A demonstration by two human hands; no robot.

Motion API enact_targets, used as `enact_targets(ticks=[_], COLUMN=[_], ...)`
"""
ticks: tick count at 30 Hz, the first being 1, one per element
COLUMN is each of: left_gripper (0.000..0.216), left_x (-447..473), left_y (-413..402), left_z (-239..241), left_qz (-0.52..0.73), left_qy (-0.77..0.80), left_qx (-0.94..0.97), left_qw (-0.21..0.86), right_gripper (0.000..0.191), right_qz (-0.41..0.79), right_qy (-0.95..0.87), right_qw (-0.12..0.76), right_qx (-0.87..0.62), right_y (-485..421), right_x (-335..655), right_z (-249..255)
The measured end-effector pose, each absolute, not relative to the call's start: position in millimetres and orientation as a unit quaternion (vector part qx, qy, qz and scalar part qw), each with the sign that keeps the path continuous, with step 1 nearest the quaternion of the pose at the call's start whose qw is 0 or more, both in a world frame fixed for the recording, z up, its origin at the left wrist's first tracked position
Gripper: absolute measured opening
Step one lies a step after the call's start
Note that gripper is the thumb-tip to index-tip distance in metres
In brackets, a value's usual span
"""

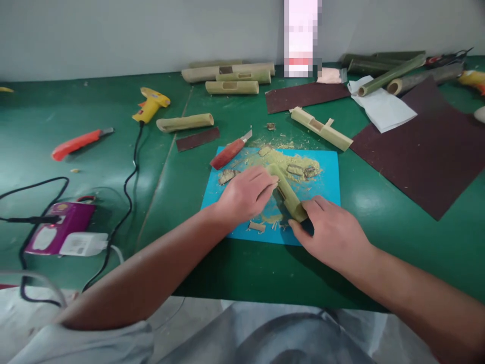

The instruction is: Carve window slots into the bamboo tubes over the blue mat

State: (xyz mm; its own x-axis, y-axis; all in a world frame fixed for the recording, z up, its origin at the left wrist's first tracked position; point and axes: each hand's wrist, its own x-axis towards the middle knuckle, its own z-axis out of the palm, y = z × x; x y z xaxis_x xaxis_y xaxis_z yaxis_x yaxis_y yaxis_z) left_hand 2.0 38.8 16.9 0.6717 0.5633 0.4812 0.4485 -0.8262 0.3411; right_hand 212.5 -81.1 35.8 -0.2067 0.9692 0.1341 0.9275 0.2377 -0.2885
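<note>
A short pale-green bamboo tube (291,196) with a slot cut in its side lies slantwise over a blue sheet (328,192). My right hand (333,227) grips its near end between thumb and fingers. At the slot, the closed fingers of my left hand (248,192) press against the tube; anything pinched in them is hidden. Pale sawdust (261,159) and several bamboo offcuts (294,169) are scattered across the sheet. A red-handled knife (229,152) rests at the sheet's upper left edge, its blade pointing away.
Slotted bamboo tubes (232,88) lie at the back, another (321,129) right of centre. Dark brown sandpaper sheets (428,167) cover the right side. Leftward are a yellow glue gun (151,104), an orange cutter (78,144) and a purple power strip (81,217) with cords.
</note>
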Motion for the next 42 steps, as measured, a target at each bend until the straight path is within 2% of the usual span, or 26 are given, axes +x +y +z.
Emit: enact_targets(ticks=[3, 10, 15, 19, 26, 34, 42], left_gripper=[0.019, 0.015, 0.015, 0.015, 0.018, 0.016, 0.017], left_x=[1.3, 0.0, 1.5, 1.6, 2.0, -1.7, 0.9], left_y=[39.2, 43.1, 40.9, 44.0, 40.2, 46.3, 40.6], left_z=[17.2, 20.4, 18.7, 17.7, 21.0, 18.7, 20.4], left_qz=[0.299, 0.323, 0.308, 0.330, 0.291, 0.324, 0.309], left_qy=[0.275, 0.346, 0.280, 0.295, 0.280, 0.300, 0.309], left_qx=[0.909, 0.875, 0.899, 0.886, 0.903, 0.890, 0.891], left_qw=[0.094, 0.103, 0.132, 0.141, 0.144, 0.114, 0.118], right_gripper=[0.016, 0.017, 0.017, 0.018, 0.019, 0.023, 0.017], right_qz=[0.065, 0.077, 0.075, 0.049, -0.027, 0.020, 0.055], right_qy=[-0.772, -0.766, -0.766, -0.771, -0.785, -0.789, -0.790], right_qw=[0.157, 0.166, 0.171, 0.165, 0.149, 0.181, 0.162], right_qx=[-0.613, -0.616, -0.615, -0.613, -0.601, -0.587, -0.589], right_y=[-80.3, -80.8, -81.2, -81.4, -79.3, -79.0, -78.8], right_x=[213.0, 212.6, 213.0, 212.6, 211.3, 214.0, 212.9], right_z=[35.9, 33.2, 32.2, 32.8, 36.6, 34.9, 33.3])
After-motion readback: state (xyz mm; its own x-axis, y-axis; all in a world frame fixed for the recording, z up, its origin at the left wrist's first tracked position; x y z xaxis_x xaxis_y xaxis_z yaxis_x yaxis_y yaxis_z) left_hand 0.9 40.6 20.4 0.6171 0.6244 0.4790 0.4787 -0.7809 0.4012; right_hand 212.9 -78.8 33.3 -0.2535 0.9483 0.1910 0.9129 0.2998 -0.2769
